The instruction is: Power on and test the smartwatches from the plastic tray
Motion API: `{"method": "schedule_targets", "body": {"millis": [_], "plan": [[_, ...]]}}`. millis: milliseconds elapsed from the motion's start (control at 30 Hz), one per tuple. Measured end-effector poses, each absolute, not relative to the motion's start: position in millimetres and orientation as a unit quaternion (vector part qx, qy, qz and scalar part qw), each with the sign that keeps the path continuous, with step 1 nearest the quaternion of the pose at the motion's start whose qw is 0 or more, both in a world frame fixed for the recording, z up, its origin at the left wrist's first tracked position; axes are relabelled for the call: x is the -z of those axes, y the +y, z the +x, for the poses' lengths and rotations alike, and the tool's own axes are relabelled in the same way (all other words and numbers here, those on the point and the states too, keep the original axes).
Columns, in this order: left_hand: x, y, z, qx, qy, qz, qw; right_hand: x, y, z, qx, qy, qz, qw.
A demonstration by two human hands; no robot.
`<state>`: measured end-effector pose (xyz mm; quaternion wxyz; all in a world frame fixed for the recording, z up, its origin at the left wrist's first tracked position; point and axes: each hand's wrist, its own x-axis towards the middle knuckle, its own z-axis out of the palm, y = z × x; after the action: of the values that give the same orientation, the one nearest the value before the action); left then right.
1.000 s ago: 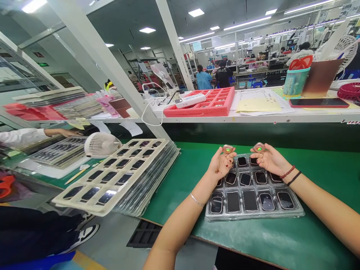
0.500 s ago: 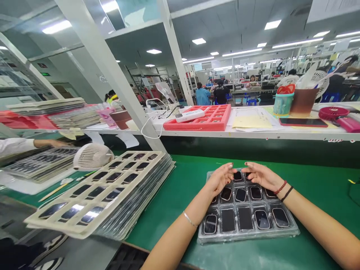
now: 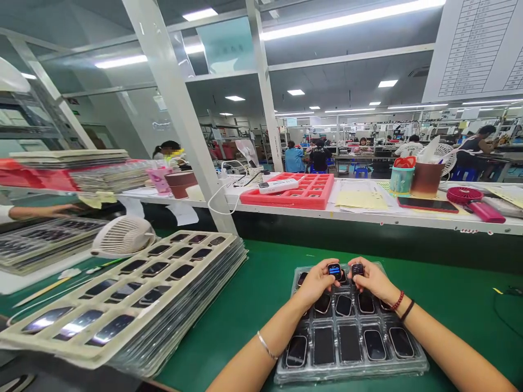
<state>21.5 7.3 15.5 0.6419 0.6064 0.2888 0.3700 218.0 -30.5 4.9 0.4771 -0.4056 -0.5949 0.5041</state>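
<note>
My left hand [image 3: 320, 283] pinches a smartwatch case [image 3: 334, 270] whose screen is lit with blue bands. Close beside it, my right hand [image 3: 371, 279] grips a second smartwatch case [image 3: 357, 269], its dark screen showing faint marks. Both are held above the back row of a clear plastic tray [image 3: 351, 375]. More strapless watch cases lie in the tray's pockets, among them one at the front right [image 3: 401, 342]. Two front pockets show only flat black rectangles [image 3: 323, 345]. My hands and wrists hide parts of the back and middle rows.
A tall stack of trays [image 3: 134, 305] with watch screens stands on the left, beside a white fan [image 3: 125, 235]. Another person's hand [image 3: 61, 209] reaches over trays at far left. The shelf [image 3: 359, 215] ahead carries a red foam tray [image 3: 294, 202], cups and a phone [image 3: 427, 204].
Both hands have closed on a watch case each and lifted them above the tray; before, the fingers were spread over the back row. The camera view has shifted.
</note>
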Motion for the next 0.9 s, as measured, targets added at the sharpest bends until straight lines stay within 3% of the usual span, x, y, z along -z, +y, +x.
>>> {"method": "schedule_targets", "body": {"millis": [900], "plan": [[-11.7,10.4,20.0,-0.361,0.291,0.629,0.624,-6.5,-32.7,216.4,-0.492,-0.621,-0.419,0.444]]}}
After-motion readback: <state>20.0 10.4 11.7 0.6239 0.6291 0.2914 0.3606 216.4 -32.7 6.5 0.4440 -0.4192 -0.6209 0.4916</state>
